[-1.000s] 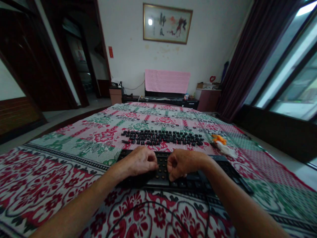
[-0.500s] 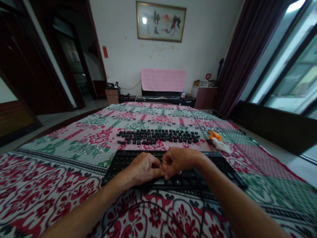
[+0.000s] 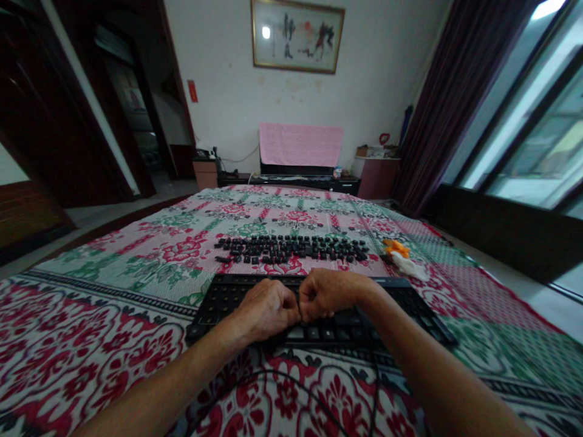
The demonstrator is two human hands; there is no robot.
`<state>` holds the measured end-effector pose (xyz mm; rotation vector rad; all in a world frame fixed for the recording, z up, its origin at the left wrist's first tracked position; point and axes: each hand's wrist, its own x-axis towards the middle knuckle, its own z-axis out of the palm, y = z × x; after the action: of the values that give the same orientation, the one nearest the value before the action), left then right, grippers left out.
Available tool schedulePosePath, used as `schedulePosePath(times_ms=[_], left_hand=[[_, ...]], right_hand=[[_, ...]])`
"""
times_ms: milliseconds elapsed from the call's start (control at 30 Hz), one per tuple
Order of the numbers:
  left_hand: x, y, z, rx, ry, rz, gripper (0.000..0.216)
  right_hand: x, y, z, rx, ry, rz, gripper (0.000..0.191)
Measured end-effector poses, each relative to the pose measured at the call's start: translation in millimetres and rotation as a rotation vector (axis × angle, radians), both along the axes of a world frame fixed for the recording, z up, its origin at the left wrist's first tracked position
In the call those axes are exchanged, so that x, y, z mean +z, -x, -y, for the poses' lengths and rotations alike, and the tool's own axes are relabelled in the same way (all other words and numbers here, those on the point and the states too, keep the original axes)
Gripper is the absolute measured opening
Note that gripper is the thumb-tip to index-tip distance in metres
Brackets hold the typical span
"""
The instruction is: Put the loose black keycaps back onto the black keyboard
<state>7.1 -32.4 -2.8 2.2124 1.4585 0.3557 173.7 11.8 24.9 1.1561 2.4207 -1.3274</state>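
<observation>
A black computer keyboard point(image 3: 223, 301) lies on the patterned cloth in front of me, many of its key places bare of caps. Over its middle my left hand point(image 3: 272, 309) is closed, thumb and finger pinched together. My right hand point(image 3: 325, 295) is curled shut right beside it, and the fingertips of both meet just above the keyboard. What they pinch, if anything, is hidden between the fingers. Beyond the keyboard, loose black keycaps point(image 3: 291, 247) lie in uneven rows.
An orange and white crumpled item point(image 3: 403, 258) lies right of the keycaps. A black cable point(image 3: 291, 377) loops over the patterned cloth point(image 3: 177, 249) on my near side. At the far wall, a pink cloth point(image 3: 300, 144) covers a screen on a low cabinet.
Both hands stay pinched together over the keyboard, with only a slight shift of the right fingers. The view has tilted down a little.
</observation>
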Motion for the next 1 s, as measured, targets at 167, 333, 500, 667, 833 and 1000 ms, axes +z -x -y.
schedulePosePath(times_ms=[167, 333, 500, 667, 833, 1000], left_hand=[[0.6, 1.4, 1.0, -0.018, 0.026, 0.038, 0.029], [7.7, 19.9, -10.5, -0.028, -0.018, 0.142, 0.027], [17.0, 57.6, -30.5, 0.210, -0.186, 0.041, 0.025], [10.9, 84.5, -43.4, 0.367, -0.295, -0.090, 0.024], [2.6, 105.3, -52.1, 0.450, -0.275, -0.091, 0.027], [-0.9, 120.4, -59.2, 0.530, -0.252, -0.053, 0.028]], right_hand=[[-0.1, -0.7, 1.0, 0.019, 0.008, -0.032, 0.018], [4.6, -10.1, -0.5, -0.001, 0.013, -0.113, 0.020], [-1.0, -11.2, -13.3, -0.096, -0.312, -0.143, 0.023], [-15.6, 14.3, -42.0, -0.273, -0.712, -0.082, 0.023], [-26.2, 38.8, -65.6, -0.335, -0.819, 0.070, 0.028], [-33.1, 48.6, -75.7, -0.365, -0.821, 0.146, 0.026]])
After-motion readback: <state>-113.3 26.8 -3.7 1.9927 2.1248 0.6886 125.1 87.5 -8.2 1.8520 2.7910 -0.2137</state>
